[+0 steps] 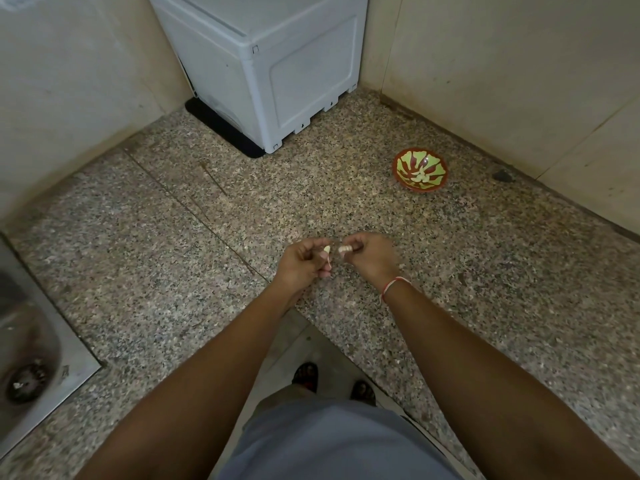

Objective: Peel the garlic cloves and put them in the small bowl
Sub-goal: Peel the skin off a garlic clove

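My left hand (303, 259) pinches a pale piece of garlic (326, 251) between thumb and fingers, with a thin strip of skin hanging below it. My right hand (369, 256), a red thread on its wrist, pinches a second whitish garlic piece (345, 250). The two hands are close together above the speckled granite counter (207, 271), a small gap between the pieces. I cannot tell which piece is clove and which is skin. The small red and green bowl (420, 169) stands far right on the counter with a few peeled cloves (420, 175) inside.
A white plastic appliance (273, 67) on a black mat (221, 128) stands in the back corner. A steel sink (31, 358) with its drain lies at the left edge. Tiled walls bound the counter at back and right. A small dark object (503, 175) lies by the right wall.
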